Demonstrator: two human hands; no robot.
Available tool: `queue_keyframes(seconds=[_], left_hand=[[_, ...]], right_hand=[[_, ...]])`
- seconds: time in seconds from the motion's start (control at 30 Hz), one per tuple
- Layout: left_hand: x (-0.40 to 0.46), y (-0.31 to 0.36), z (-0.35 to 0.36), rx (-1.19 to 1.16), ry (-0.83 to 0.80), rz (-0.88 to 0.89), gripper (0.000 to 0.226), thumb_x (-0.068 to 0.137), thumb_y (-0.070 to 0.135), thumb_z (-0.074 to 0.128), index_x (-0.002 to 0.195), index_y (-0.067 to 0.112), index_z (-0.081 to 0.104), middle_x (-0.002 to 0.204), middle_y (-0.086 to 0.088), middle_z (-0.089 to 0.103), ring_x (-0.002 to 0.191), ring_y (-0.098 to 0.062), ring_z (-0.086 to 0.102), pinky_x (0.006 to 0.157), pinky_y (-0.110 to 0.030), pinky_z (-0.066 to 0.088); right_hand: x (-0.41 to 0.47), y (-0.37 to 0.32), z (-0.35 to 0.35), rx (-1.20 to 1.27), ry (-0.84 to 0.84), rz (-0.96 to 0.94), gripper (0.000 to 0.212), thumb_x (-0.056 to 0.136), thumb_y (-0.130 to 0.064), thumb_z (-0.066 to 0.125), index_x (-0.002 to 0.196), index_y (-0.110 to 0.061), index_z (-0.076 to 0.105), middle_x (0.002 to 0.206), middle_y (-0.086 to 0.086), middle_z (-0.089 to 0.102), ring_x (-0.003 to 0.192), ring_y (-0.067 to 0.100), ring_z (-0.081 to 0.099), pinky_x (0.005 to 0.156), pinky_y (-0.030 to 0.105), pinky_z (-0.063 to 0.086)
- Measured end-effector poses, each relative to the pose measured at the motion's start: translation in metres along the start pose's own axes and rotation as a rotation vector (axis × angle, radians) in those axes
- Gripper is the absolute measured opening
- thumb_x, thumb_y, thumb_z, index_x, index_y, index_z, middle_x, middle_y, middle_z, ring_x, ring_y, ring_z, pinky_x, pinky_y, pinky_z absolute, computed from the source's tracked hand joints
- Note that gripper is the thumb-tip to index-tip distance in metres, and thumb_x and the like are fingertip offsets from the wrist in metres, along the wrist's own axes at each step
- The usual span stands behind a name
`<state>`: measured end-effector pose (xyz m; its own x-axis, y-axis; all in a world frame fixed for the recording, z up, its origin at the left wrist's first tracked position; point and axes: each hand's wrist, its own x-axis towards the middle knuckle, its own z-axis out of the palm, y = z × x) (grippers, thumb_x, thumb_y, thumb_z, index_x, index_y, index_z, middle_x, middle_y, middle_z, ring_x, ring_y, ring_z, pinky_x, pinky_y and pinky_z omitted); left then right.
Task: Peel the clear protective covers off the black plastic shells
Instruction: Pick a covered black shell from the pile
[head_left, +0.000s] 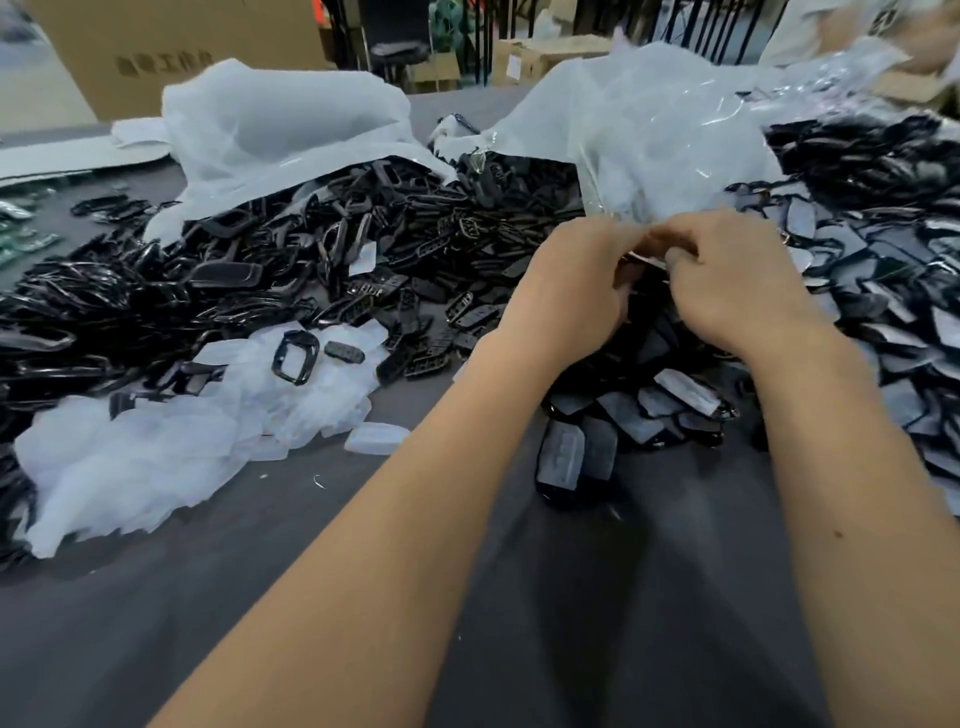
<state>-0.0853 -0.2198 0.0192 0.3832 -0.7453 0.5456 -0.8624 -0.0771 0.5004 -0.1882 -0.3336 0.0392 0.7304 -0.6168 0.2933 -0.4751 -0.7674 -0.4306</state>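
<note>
Along the left edge of the grey tabletop (270, 597) lies a long heap of glossy black frame parts (78, 322). In front of it, toward the near left corner, sits a mound of peeled clear covers (130, 457), with one black ring-shaped shell (295, 356) lying on top of the mound's right end and a single loose cover (375, 438) just beside it on the bare cloth. Behind these, a white plastic bag (280, 124) lies open with black button-plate shells (415, 249) spilling out across the middle of the tabletop. A brown cardboard carton (166, 52) stands beyond the far left corner.

Right of centre the two hands meet above the work. The left hand (571, 291) and the right hand (737, 280) both have fingers curled inward, fingertips close together, pinching a small piece between them; whether that piece is a shell or only its film cannot be told, since the fingers hide it. Directly behind the hands rises a crumpled clear plastic bag (665, 130).

Below the hands and out to the right edge spreads a pile of black shells still wearing their covers (649, 410), the nearest of them lying between the forearms.
</note>
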Motion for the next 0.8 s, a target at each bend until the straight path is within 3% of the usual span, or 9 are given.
queue_keyframes(seconds=[0.07, 0.17, 0.33, 0.4, 0.5, 0.57, 0.63, 0.8], left_hand=[[-0.010, -0.009, -0.003, 0.015, 0.098, -0.063, 0.023, 0.090, 0.001, 0.067, 0.109, 0.006, 0.077, 0.107, -0.011, 0.074, 0.103, -0.030, 0.067, 0.090, -0.040, 0.050], [-0.029, -0.027, -0.014, 0.084, 0.159, -0.218, 0.023, 0.088, 0.004, 0.064, 0.105, 0.012, 0.078, 0.106, -0.008, 0.072, 0.101, -0.027, 0.066, 0.089, -0.037, 0.050], [-0.061, -0.069, -0.049, 0.413, 0.173, -0.503, 0.032, 0.082, 0.009, 0.056, 0.105, 0.014, 0.078, 0.106, -0.014, 0.069, 0.101, -0.033, 0.060, 0.087, -0.037, 0.043], [-0.072, -0.084, -0.065, 0.510, 0.181, -0.607, 0.031, 0.084, 0.012, 0.057, 0.111, 0.014, 0.073, 0.115, -0.014, 0.064, 0.110, -0.034, 0.054, 0.093, -0.035, 0.039], [-0.082, -0.105, -0.089, 0.589, 0.174, -0.766, 0.034, 0.087, 0.013, 0.057, 0.120, 0.012, 0.065, 0.127, -0.015, 0.056, 0.123, -0.038, 0.044, 0.097, -0.040, 0.038], [-0.083, -0.120, -0.101, 0.594, 0.071, -0.816, 0.036, 0.089, 0.013, 0.057, 0.125, 0.011, 0.062, 0.129, -0.016, 0.057, 0.125, -0.037, 0.047, 0.099, -0.040, 0.038], [-0.084, -0.129, -0.111, 0.567, 0.000, -0.830, 0.035, 0.089, 0.012, 0.059, 0.123, 0.010, 0.064, 0.126, -0.015, 0.063, 0.123, -0.035, 0.052, 0.102, -0.038, 0.037], [-0.086, -0.128, -0.130, 0.532, 0.072, -0.782, 0.017, 0.095, 0.020, 0.064, 0.105, 0.014, 0.077, 0.111, -0.009, 0.073, 0.113, -0.032, 0.062, 0.106, -0.039, 0.043]], right_hand=[[0.001, -0.010, 0.004, 0.034, 0.115, -0.010, 0.041, 0.101, -0.006, 0.047, 0.135, -0.014, 0.068, 0.129, 0.012, 0.072, 0.125, 0.032, 0.063, 0.110, 0.041, 0.048], [0.002, -0.047, 0.019, 0.105, 0.209, -0.119, 0.037, 0.098, -0.007, 0.050, 0.124, -0.016, 0.075, 0.117, 0.008, 0.077, 0.114, 0.028, 0.069, 0.106, 0.038, 0.052], [0.011, -0.110, 0.073, 0.040, -0.067, -0.271, 0.036, 0.089, -0.001, 0.057, 0.110, -0.020, 0.080, 0.109, 0.009, 0.077, 0.106, 0.030, 0.069, 0.093, 0.042, 0.057], [0.014, -0.125, 0.095, -0.026, -0.167, -0.299, 0.039, 0.089, 0.002, 0.057, 0.118, -0.018, 0.075, 0.114, 0.011, 0.073, 0.111, 0.032, 0.065, 0.091, 0.044, 0.057], [0.017, -0.141, 0.124, -0.210, -0.259, -0.334, 0.051, 0.092, 0.002, 0.056, 0.139, -0.017, 0.060, 0.133, 0.013, 0.060, 0.130, 0.035, 0.047, 0.101, 0.049, 0.051], [0.020, -0.146, 0.135, -0.271, -0.258, -0.312, 0.050, 0.094, -0.001, 0.057, 0.141, -0.018, 0.056, 0.138, 0.014, 0.051, 0.133, 0.036, 0.041, 0.102, 0.048, 0.048], [0.024, -0.149, 0.139, -0.229, -0.253, -0.285, 0.045, 0.094, 0.001, 0.058, 0.135, -0.016, 0.059, 0.135, 0.014, 0.050, 0.126, 0.035, 0.047, 0.098, 0.046, 0.051], [0.030, -0.153, 0.134, -0.109, -0.233, -0.193, 0.037, 0.087, 0.010, 0.060, 0.117, -0.010, 0.068, 0.120, 0.018, 0.060, 0.099, 0.038, 0.063, 0.085, 0.043, 0.057]])
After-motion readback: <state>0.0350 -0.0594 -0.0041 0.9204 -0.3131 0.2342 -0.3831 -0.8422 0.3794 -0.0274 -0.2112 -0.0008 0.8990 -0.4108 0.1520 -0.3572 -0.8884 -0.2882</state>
